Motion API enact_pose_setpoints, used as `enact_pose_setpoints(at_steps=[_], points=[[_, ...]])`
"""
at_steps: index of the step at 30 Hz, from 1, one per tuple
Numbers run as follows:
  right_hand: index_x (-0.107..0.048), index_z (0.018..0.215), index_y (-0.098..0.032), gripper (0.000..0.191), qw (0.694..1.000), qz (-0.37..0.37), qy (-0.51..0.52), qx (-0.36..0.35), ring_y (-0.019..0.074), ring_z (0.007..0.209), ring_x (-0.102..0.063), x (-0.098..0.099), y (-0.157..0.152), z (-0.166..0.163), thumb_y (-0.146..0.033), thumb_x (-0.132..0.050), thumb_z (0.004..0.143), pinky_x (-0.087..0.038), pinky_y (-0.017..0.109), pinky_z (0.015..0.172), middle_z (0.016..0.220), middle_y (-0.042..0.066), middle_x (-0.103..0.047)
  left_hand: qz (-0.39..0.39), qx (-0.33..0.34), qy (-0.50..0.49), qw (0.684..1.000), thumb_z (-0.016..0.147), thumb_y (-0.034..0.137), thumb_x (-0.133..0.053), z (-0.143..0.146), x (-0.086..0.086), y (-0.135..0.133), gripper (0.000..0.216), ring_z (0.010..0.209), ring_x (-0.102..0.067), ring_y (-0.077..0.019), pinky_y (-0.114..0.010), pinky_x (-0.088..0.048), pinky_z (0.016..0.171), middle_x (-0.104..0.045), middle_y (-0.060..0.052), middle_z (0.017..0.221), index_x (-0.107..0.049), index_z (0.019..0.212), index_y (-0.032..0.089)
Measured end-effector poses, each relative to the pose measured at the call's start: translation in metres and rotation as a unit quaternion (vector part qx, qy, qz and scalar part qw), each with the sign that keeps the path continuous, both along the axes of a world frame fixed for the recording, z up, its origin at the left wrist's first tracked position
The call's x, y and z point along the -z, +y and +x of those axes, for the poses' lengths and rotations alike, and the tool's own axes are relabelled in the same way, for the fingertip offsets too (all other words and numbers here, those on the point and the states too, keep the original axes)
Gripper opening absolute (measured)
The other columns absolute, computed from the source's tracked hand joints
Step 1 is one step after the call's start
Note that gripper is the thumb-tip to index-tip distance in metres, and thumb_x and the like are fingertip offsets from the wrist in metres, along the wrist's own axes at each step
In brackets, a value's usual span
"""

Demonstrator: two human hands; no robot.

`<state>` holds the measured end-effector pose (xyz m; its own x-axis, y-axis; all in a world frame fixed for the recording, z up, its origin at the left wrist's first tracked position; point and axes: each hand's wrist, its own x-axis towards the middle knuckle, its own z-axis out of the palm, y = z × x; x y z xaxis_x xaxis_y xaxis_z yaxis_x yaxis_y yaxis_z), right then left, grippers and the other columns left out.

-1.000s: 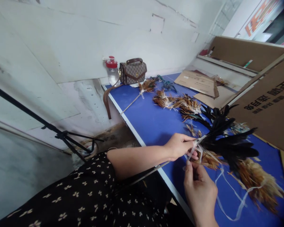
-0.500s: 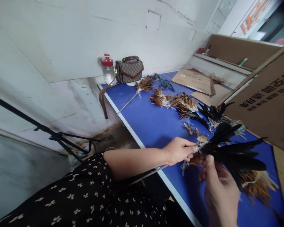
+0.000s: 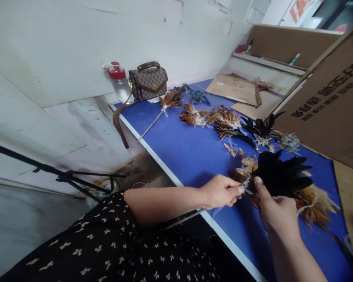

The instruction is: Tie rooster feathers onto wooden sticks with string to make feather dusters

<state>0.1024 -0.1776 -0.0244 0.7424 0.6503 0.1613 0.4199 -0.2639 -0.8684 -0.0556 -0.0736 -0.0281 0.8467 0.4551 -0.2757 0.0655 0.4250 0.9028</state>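
My left hand (image 3: 222, 192) is closed around the thin stick (image 3: 182, 219) of a feather duster, near its bound end. The stick runs back under my left forearm. Black feathers (image 3: 282, 174) fan out to the right from the pale binding (image 3: 246, 185). My right hand (image 3: 278, 209) is closed on the base of these feathers, thumb on top; its other fingers are mostly hidden. Brown feathers (image 3: 247, 166) show just beyond the binding. Beside my right hand a tan feather bunch (image 3: 319, 205) lies on the blue table (image 3: 167, 147).
Brown feather bunches (image 3: 194, 114) and black ones (image 3: 260, 127) lie along the table. Another feathered stick (image 3: 151, 124) overhangs its edge. A handbag (image 3: 149, 82) and water bottle (image 3: 119, 84) stand at the far end. Cardboard (image 3: 326, 98) borders the right; a tripod (image 3: 67, 176) stands left.
My right hand has moved forward and closed on the black feathers' base. The feathers are gathered into a tighter fan. The view has shifted slightly.
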Motion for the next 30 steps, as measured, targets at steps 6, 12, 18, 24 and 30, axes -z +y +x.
enact_pose_setpoints(at_steps=[6, 12, 18, 24, 30], points=[[-0.057, 0.057, -0.026, 0.058, 0.996, 0.029, 0.057, -0.054, 0.0192, 0.037, -0.048, -0.009, 0.017, -0.009, -0.071, -0.078, 0.087, -0.031, 0.032, 0.031, 0.042, 0.001, -0.047, -0.119, -0.009, -0.028, 0.992, 0.102, 0.019, -0.060, 0.002, 0.006, 0.005, 0.016, 0.051, -0.039, -0.0024, -0.020, -0.023, 0.050, -0.060, -0.002, 0.077, -0.067, 0.091, 0.010], [-0.047, 0.047, -0.026, 0.071, 0.994, -0.002, 0.061, -0.092, 0.0131, 0.035, -0.040, 0.004, 0.021, 0.006, -0.073, -0.078, 0.089, -0.028, 0.028, 0.031, 0.038, 0.000, -0.040, -0.127, -0.055, -0.076, 0.987, 0.096, 0.022, -0.071, 0.005, 0.011, 0.008, 0.026, 0.051, -0.035, -0.0015, -0.021, -0.019, 0.051, -0.051, 0.002, 0.071, -0.058, 0.076, 0.012], [-0.062, 0.096, -0.024, 0.048, 0.983, 0.159, 0.054, -0.070, 0.0170, 0.055, -0.059, 0.019, 0.015, 0.010, -0.066, -0.084, 0.089, -0.052, 0.030, 0.052, 0.069, 0.000, -0.065, -0.134, -0.092, -0.072, 0.984, 0.087, 0.030, -0.084, 0.013, 0.006, 0.020, 0.032, 0.052, -0.032, 0.0001, -0.019, -0.016, 0.050, -0.052, 0.002, 0.072, -0.061, 0.079, 0.011], [-0.076, 0.099, -0.020, 0.034, 0.967, 0.164, -0.187, -0.050, 0.0180, 0.065, -0.066, 0.027, 0.002, 0.006, -0.055, -0.074, 0.100, -0.055, 0.030, 0.064, 0.082, 0.006, -0.075, -0.153, -0.099, -0.070, 0.981, 0.085, 0.022, -0.081, 0.020, 0.012, 0.029, 0.024, 0.051, -0.036, -0.0007, -0.017, -0.018, 0.049, -0.056, -0.001, 0.074, -0.061, 0.081, 0.010], [-0.080, 0.127, -0.019, 0.040, 0.946, 0.119, -0.295, -0.067, 0.0222, 0.076, -0.078, 0.040, 0.008, 0.006, -0.048, -0.064, 0.105, -0.060, 0.032, 0.072, 0.104, 0.010, -0.084, -0.149, -0.082, -0.061, 0.984, 0.085, 0.023, -0.083, 0.018, 0.017, 0.024, 0.024, 0.052, -0.035, -0.0007, -0.018, -0.018, 0.049, -0.056, -0.002, 0.075, -0.065, 0.083, 0.007]])
